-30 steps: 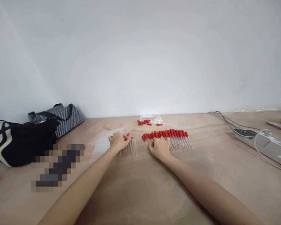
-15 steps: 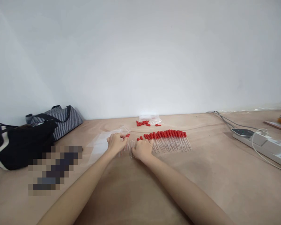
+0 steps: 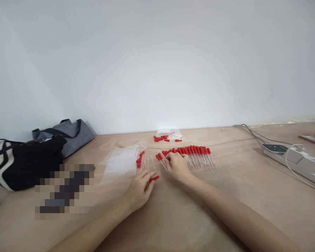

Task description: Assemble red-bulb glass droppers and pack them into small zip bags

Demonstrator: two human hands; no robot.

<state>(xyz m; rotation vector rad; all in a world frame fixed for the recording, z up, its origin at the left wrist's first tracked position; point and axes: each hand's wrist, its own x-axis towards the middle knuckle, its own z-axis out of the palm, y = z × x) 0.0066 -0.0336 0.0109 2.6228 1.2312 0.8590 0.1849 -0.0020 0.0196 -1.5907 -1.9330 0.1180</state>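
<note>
My left hand is low over the table, its thumb and fingers closed on a red rubber bulb. My right hand is at the left part of a row of droppers, clear pipettes with red bulbs, and covers some of them. Its fingers are pinched on a clear tube whose lower end is hidden. Two red-capped droppers lie just left of it. Between the hands and the plastic bags lie several bare clear tubes and loose red bulbs.
Flat clear plastic bags lie to the left. At the back, more red bulbs lie by a small clear bag. A black bag and a striped bag stand far left; a power strip with cables is right.
My left hand has come back toward me from the loose bulbs with a red bulb. My right hand has moved right, from the bare tubes to over the dropper row.
</note>
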